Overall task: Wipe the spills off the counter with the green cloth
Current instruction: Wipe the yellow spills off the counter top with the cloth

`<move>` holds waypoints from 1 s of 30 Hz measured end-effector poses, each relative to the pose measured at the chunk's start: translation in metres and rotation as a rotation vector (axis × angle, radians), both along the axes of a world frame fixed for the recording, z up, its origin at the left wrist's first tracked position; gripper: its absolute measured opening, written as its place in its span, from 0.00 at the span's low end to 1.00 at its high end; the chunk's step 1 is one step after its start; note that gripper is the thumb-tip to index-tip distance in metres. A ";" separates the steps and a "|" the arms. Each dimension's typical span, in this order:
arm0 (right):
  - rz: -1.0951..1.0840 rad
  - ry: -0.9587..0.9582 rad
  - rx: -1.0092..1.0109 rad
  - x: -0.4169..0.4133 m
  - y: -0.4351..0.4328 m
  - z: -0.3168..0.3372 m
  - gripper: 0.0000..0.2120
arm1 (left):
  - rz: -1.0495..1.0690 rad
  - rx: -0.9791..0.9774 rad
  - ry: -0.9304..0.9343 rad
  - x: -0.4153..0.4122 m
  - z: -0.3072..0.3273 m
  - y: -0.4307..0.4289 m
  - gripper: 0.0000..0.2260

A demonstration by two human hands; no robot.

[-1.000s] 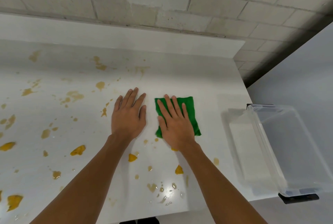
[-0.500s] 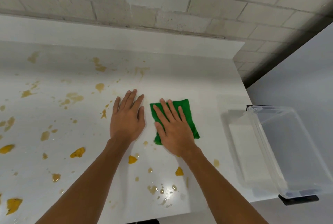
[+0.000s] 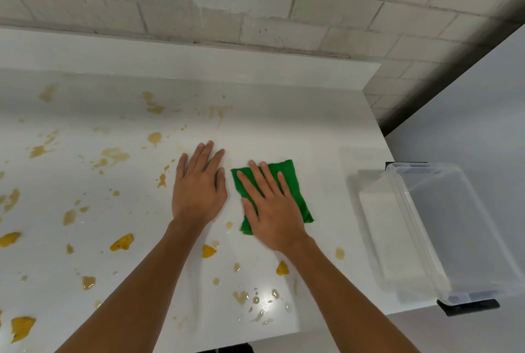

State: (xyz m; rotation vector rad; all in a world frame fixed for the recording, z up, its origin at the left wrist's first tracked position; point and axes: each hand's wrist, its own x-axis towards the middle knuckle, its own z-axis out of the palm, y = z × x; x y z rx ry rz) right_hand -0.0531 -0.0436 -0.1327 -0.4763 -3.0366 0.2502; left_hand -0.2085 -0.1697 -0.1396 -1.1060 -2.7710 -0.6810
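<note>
On my feed, the right hand (image 3: 274, 213) presses flat on the green cloth (image 3: 294, 182), fingers straight and spread. The cloth lies folded on the white counter (image 3: 284, 125), right of centre. The left hand (image 3: 199, 185) rests palm down just beside the cloth, fingers straight, holding nothing. Yellow-brown spills (image 3: 122, 242) dot the counter's left and near side. A clear plastic bin (image 3: 454, 225) sits at its right end.
</note>
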 end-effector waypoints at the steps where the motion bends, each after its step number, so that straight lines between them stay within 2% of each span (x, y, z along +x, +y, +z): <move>1: -0.006 -0.009 0.003 0.003 0.010 0.000 0.28 | 0.000 0.002 0.001 0.000 0.000 0.000 0.24; 4: -0.138 -0.050 -0.009 -0.012 0.034 0.003 0.30 | 0.001 0.007 0.003 0.000 0.000 0.000 0.23; 7: -0.248 -0.061 -0.037 -0.038 0.021 0.006 0.32 | -0.001 -0.002 0.007 0.001 0.001 0.001 0.23; 11: -0.091 -0.037 -0.034 -0.030 -0.006 0.003 0.30 | -0.007 -0.006 -0.004 0.001 0.001 0.000 0.24; 15: 0.080 -0.021 -0.024 -0.001 0.018 0.004 0.28 | -0.013 -0.001 -0.008 0.000 0.001 -0.001 0.24; 21: -0.220 -0.089 -0.063 -0.007 0.067 0.009 0.34 | -0.024 -0.023 -0.016 0.000 0.002 -0.002 0.25; 30: -0.367 -0.075 -0.108 0.039 0.062 0.007 0.34 | -0.037 -0.055 -0.023 0.003 0.004 -0.003 0.26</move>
